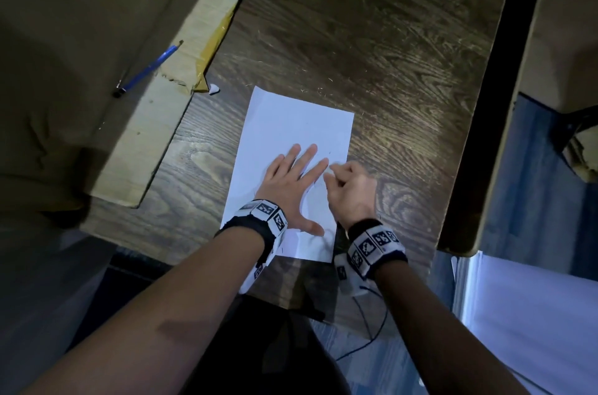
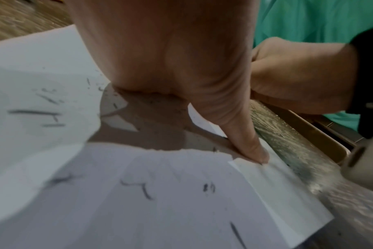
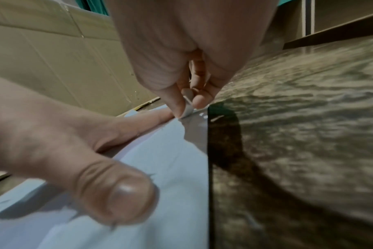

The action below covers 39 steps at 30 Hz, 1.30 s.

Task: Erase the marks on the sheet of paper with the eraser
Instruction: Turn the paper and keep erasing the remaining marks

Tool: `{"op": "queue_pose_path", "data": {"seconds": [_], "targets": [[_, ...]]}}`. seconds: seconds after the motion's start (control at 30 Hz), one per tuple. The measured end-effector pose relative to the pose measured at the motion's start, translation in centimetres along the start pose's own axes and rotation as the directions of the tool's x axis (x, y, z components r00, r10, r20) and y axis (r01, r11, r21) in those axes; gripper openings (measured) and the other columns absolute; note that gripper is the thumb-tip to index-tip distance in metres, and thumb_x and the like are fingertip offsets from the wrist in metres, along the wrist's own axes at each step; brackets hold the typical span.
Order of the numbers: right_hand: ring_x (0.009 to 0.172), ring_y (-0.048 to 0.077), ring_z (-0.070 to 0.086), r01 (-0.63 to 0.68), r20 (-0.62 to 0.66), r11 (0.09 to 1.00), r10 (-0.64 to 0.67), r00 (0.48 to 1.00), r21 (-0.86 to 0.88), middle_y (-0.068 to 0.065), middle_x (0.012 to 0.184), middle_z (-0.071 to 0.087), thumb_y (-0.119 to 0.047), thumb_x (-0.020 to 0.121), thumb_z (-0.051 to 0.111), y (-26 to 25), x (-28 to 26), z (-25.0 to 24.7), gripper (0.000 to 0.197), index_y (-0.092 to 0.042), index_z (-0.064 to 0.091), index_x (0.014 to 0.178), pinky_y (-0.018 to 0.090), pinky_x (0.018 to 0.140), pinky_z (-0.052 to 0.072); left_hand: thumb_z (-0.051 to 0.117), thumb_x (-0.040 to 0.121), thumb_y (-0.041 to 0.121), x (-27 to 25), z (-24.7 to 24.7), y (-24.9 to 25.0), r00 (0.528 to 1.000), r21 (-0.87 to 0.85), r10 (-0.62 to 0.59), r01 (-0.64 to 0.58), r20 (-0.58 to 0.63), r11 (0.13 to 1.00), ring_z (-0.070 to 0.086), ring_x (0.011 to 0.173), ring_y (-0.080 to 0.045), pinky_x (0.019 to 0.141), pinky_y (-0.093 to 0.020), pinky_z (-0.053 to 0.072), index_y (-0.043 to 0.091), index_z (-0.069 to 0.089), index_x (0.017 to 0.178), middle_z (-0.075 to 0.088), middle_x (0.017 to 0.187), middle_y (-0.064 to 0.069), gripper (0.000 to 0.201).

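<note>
Nearest me, I see the white rectangular sheet of paper (image 1: 284,123) lying flat on the dark wood-grain table (image 1: 372,48), its long axis running away from me and tilted slightly left. Dark pencil marks (image 2: 138,187) show on the near part of the sheet in the left wrist view.

My left hand (image 1: 291,187) lies on the sheet, fingers spread and straight, pressing it down. Its index fingertip sits just left of the working point.

My right hand (image 1: 351,191) is at the sheet's right edge, thumb and fingers curled and pinching a small pale grey eraser (image 3: 187,107) whose tip touches the paper just inside that edge.

In my judgement the remaining marks lie toward me and to the left of the eraser, so the next strokes must travel that way; the right hand is the nearer.

Farther off, left of the sheet, a blue pen (image 1: 147,69) rests on a brown cardboard box (image 1: 136,148).
</note>
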State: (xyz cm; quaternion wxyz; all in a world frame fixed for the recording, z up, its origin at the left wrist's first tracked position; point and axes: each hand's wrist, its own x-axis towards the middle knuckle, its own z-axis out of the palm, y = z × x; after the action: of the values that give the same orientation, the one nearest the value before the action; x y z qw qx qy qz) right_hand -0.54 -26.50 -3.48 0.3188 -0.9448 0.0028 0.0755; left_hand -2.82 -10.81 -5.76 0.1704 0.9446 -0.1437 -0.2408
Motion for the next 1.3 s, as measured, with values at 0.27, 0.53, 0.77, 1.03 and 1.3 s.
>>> {"op": "queue_pose_path", "data": {"seconds": [0.27, 0.53, 0.77, 1.03, 1.3], "targets": [[0.071, 0.017, 0.065, 0.181, -0.037, 0.98, -0.184, 0.982, -0.079, 0.003, 0.078, 0.066, -0.01, 0.08, 0.07, 2.4, -6.6, -0.2, 0.01, -0.005, 0.077, 0.084, 0.015, 0.072, 0.047, 0.063, 0.056, 0.092, 0.1, 0.1, 0.0, 1.0, 0.0, -0.011, 0.011, -0.007, 1.0, -0.031, 0.149, -0.023, 0.12, -0.045, -0.014, 0.037, -0.013, 0.158, -0.031, 0.162, 0.007, 0.139], [0.074, 0.015, 0.06, -0.018, -0.099, 1.0, 0.017, 0.995, -0.006, 0.004, 0.091, 0.065, -0.02, 0.09, 0.065, 0.3, -0.2, 0.6, 0.018, -0.006, 0.074, 0.097, 0.01, 0.066, 0.037, 0.064, 0.055, 0.092, 0.1, -0.1, 0.1, 1.0, -0.006, -0.018, 0.018, 0.002, 1.0, -0.029, 0.149, -0.022, 0.119, -0.043, -0.015, 0.039, -0.014, 0.157, -0.029, 0.163, 0.009, 0.139], [0.069, 0.022, 0.065, 0.075, -0.012, 0.997, -0.075, 0.997, 0.009, 0.003, 0.075, 0.064, -0.001, 0.078, 0.075, 1.5, -6.4, -0.5, 0.003, -0.002, 0.073, 0.08, 0.014, 0.065, 0.048, 0.066, 0.057, 0.089, 0.0, -0.5, 0.3, 1.0, -0.027, -0.019, 0.019, 0.008, 0.999, -0.03, 0.149, -0.022, 0.121, -0.045, -0.013, 0.04, -0.016, 0.157, -0.032, 0.162, 0.007, 0.138], [0.063, 0.003, 0.055, 0.005, -0.213, 0.99, 0.027, 0.977, 0.144, -0.003, 0.079, 0.061, -0.012, 0.083, 0.076, 1.7, -4.5, -3.2, 0.016, -0.01, 0.077, 0.098, 0.005, 0.062, 0.041, 0.07, 0.076, 0.069, 1.5, -4.5, 1.8, 0.997, 0.048, -0.055, 0.057, -0.049, 0.997, 0.02, 0.145, -0.029, 0.116, -0.045, 0.017, 0.032, 0.034, 0.15, 0.018, 0.16, -0.005, 0.091], [0.079, 0.007, 0.064, -0.025, 0.041, 0.993, 0.02, 0.999, 0.116, -0.005, 0.094, 0.067, -0.031, 0.086, 0.07, 2.2, -9.1, -2.5, 0.021, -0.017, 0.076, 0.1, 0.025, 0.073, 0.053, 0.072, 0.07, 0.074, 7.4, -7.8, 0.7, 0.983, 0.145, -0.172, 0.18, -0.069, 0.973, 0.034, 0.134, -0.03, 0.111, -0.049, 0.025, 0.024, 0.028, 0.15, 0.031, 0.147, -0.007, 0.104]]}}
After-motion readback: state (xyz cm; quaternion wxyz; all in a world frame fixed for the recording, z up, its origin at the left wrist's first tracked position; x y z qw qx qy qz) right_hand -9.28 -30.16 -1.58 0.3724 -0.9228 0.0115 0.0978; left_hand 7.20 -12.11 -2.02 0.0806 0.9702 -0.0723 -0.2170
